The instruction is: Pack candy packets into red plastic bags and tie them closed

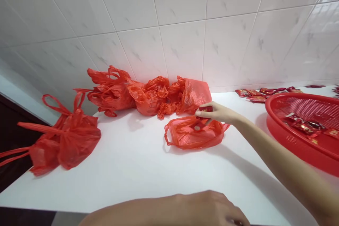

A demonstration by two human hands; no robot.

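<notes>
A pale tiled wall point(185, 49) rises behind the white counter point(127, 176) on my feed. At the far left I see plump red bags point(76, 141) with their handles sticking up and out, some trailing past the counter's edge. Next, along the wall, comes a row of crumpled red bags point(148, 99), touching or nearly so.

In front of that row's right end lies the open red bag point(193, 144), mouth upward, its long axis running roughly left to right. My left hand point(212, 208) is low in the view, near the counter's front edge and well apart from that bag; its fingers are mostly cut off, so I can't tell whether that grip is apart or together.

My right hand point(217, 112) is the nearer one, reaching in from the right. Its grip is clamped on a small red packet point(206, 108), held above the bag's back right part, so the opening lies below and leftward. Another red piece point(199, 124) shows just under the fingers; I can't tell whether it is held too.

Farther right, loose packets point(255, 98) lie by the wall, and a red basket point(278, 148) holds more wrapped packets point(304, 127).
</notes>
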